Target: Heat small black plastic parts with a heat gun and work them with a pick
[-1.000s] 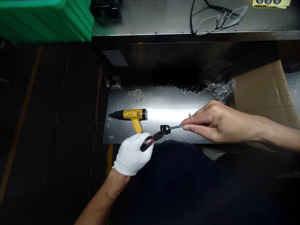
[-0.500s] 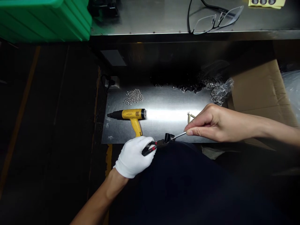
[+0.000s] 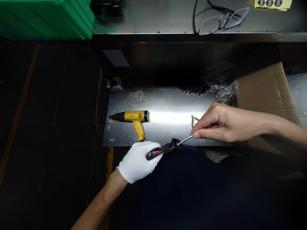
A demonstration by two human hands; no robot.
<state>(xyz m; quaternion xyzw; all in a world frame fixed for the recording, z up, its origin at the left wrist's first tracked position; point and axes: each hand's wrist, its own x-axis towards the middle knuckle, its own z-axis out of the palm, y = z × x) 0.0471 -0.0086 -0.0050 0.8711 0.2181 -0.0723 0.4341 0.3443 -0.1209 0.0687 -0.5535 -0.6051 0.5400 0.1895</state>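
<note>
My left hand (image 3: 141, 161), in a white glove, is closed round the black and red handles of a pair of pliers (image 3: 168, 147). At the jaws sits a small black part (image 3: 175, 141); its exact kind is too small to make out. My bare right hand (image 3: 216, 124) pinches a thin silvery rod (image 3: 186, 139) between thumb and fingers. The rod's far end meets the black part at the plier jaws. Just beyond my right fingertips, thin pale strips (image 3: 193, 120) lie on the metal work surface (image 3: 163, 127), partly hidden by the hand.
A yellow heat gun (image 3: 135, 116) lies left, near a cluster of small shiny metal pieces (image 3: 136, 97). Dark and shiny small parts (image 3: 203, 88) are heaped at the back. A cardboard box (image 3: 266, 92) stands right. Glasses (image 3: 220, 22) rest on the upper shelf beside a green bin (image 3: 48, 19).
The pliers and the black part have shifted slightly right, with my left hand following. My right hand still pinches the rod and has moved slightly right.
</note>
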